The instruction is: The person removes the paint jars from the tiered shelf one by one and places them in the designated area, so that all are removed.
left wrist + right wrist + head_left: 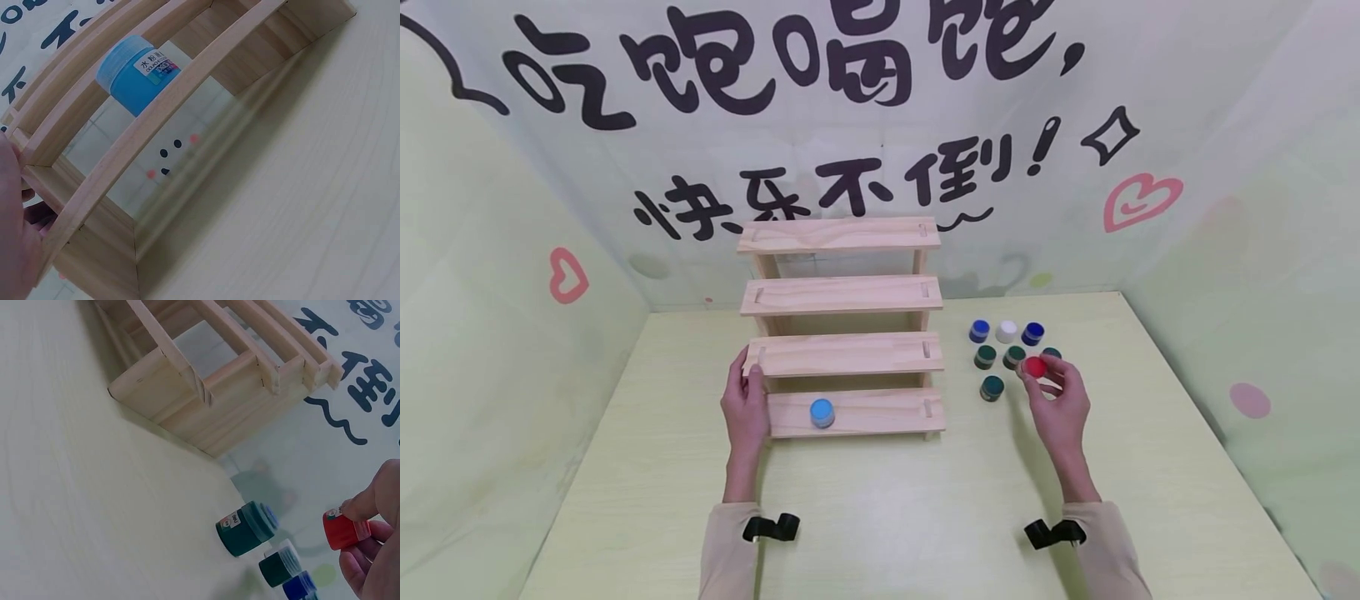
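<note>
A red paint jar (1035, 367) is pinched between the thumb and fingers of my right hand (1062, 410), above the group of jars on the right. In the right wrist view the red jar (340, 531) is tilted, with a small label near the thumb. My left hand (747, 410) grips the left side of a stepped wooden shelf (842, 355), thumb in front; some of its fingers are hidden by the wood. On the lowest step stands a light blue paint jar (822, 413), whose printed label shows in the left wrist view.
Right of the shelf several jars stand on the table: a dark green jar (992, 388) in front, more green ones behind, then a blue jar (979, 331), a white jar (1007, 332) and a dark blue jar (1033, 334). A printed cloth backdrop (880, 133) encloses the back and sides.
</note>
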### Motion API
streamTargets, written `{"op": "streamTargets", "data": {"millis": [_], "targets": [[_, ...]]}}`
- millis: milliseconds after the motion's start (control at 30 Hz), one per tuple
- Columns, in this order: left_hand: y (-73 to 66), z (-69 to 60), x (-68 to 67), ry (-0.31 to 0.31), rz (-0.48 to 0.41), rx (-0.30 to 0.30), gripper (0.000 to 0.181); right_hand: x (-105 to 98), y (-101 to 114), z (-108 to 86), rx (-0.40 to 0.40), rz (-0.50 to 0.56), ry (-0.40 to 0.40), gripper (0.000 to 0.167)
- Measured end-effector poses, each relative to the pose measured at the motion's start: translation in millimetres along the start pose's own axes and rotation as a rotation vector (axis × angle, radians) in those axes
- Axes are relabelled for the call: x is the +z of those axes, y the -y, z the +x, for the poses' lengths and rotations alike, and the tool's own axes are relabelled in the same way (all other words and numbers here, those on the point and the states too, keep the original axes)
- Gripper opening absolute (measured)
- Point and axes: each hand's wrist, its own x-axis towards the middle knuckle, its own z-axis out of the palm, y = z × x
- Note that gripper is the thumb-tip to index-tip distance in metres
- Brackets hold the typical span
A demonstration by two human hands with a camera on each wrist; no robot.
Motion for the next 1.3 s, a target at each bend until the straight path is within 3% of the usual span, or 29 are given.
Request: {"op": "streamTargets", "data": {"millis": [300, 533, 833, 1300], "targets": [[2.7, 0.8, 0.4, 0.000, 0.003, 0.005, 0.042, -0.7, -15.8, 3.4, 0.092, -0.087, 0.027, 0.044], [40.2, 11.8, 5.3, -0.022, 0.016, 0.018, 0.041, 0.1, -29.3, 4.9, 0.136, -0.143, 0.079, 0.044], [41.2, 11.7, 5.3, -0.022, 0.013, 0.006, 0.040, 2.6, -34.8, 3.7, 0.215, -0.181, 0.131, 0.045], [41.7, 11.5, 4.5, -0.022, 0.002, 0.012, 0.040, 7.4, -41.6, 2.7, 0.213, -0.212, 0.138, 0.043]]}}
